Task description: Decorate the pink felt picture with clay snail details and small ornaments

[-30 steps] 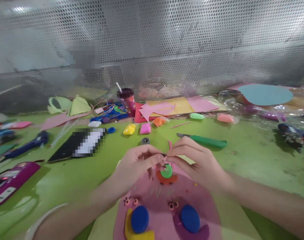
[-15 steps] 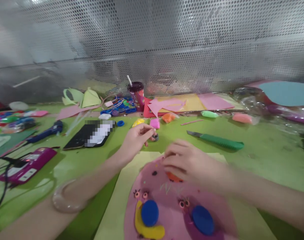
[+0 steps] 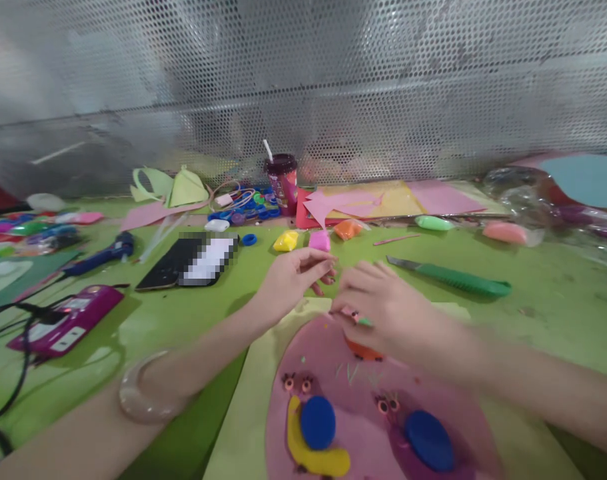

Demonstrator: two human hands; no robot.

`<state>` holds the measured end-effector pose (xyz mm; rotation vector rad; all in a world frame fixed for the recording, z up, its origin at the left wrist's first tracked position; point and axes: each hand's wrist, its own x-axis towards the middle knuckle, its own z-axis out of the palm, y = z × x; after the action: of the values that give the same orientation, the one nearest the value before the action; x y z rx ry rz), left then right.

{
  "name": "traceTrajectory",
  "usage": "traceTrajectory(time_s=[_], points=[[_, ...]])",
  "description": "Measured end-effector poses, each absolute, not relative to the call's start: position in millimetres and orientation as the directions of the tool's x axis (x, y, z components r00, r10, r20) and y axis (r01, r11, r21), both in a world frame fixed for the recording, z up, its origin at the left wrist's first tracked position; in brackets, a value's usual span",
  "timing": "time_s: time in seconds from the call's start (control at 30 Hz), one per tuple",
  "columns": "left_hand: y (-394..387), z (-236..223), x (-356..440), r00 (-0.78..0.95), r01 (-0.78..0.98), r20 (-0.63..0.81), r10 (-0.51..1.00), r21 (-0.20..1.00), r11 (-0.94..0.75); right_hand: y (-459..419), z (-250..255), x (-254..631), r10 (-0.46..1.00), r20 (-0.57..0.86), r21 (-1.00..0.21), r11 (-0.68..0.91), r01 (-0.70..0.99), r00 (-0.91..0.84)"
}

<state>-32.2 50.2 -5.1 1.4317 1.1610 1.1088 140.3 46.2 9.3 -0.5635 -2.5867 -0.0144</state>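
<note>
My left hand (image 3: pixel 303 279) is closed, its thumb and fingertips pinched together above the far edge of the yellow paper (image 3: pixel 233 427). Whatever sits between those fingertips is too small or hidden to name. Close beside it, my right hand (image 3: pixel 386 303) has curled fingers, slightly blurred, and their tips are hidden. Below lies a pink rounded board (image 3: pixel 353 407) with clay figures on it. One is a yellow snail with a blue disc shell (image 3: pixel 318 423), another a purple snail with a blue disc shell (image 3: pixel 430 440). An orange clay figure (image 3: pixel 363 350) is partly covered by my right hand.
A green utility knife (image 3: pixel 458 279) lies right of my hands, blade bare. Behind are yellow (image 3: pixel 286 241), pink (image 3: pixel 319 241) and orange clay packs (image 3: pixel 350 229) and a lidded cup (image 3: pixel 282 183). Leftward are a phone (image 3: pixel 158 270), a glue gun (image 3: pixel 100 257) and a power strip (image 3: pixel 68 323).
The view has shifted, so the table things appear farther right. My hands have come closer together. A black spot on the pink board and a dark lump at my left fingertips no longer show.
</note>
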Motion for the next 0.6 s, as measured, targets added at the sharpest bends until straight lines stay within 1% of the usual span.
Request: traceTrajectory(time_s=[0.07, 0.13, 0.17, 0.23, 0.3, 0.43, 0.6], points=[[49.6, -6.0, -32.3, 0.209, 0.021, 0.028, 0.978, 0.999, -0.033, 55.5, 17.3, 144.3, 0.462, 0.516, -0.249, 0.886, 0.390, -0.721], [49.4, -7.8, -32.8, 0.285, -0.116, -0.041, 0.958, 0.990, 0.077, 62.7, 21.4, 146.7, 0.550, 0.553, -0.385, 0.835, 0.393, -0.626], [49.5, -8.8, -33.1, 0.313, -0.182, -0.076, 0.947, 0.974, 0.138, 64.8, 21.3, 147.2, 0.593, 0.559, -0.436, 0.805, 0.402, -0.579], [49.4, -10.3, -33.6, 0.341, -0.278, -0.131, 0.931, 0.932, 0.233, 65.7, 17.3, 146.8, 0.642, 0.569, -0.489, 0.767, 0.416, -0.514], [48.8, -10.9, -33.6, 0.346, -0.319, -0.153, 0.926, 0.909, 0.270, 63.4, 10.3, 145.2, 0.625, 0.610, -0.477, 0.780, 0.405, -0.487], [45.8, -10.2, -32.2, 0.390, -0.319, -0.139, 0.910, 0.907, 0.275, 57.0, -2.0, 141.6, 0.522, 0.713, -0.392, 0.850, 0.351, -0.469], [43.9, -11.9, -29.6, 0.436, -0.319, -0.128, 0.891, 0.904, 0.285, 55.7, -4.6, 142.1, 0.486, 0.737, -0.373, 0.872, 0.318, -0.469]])
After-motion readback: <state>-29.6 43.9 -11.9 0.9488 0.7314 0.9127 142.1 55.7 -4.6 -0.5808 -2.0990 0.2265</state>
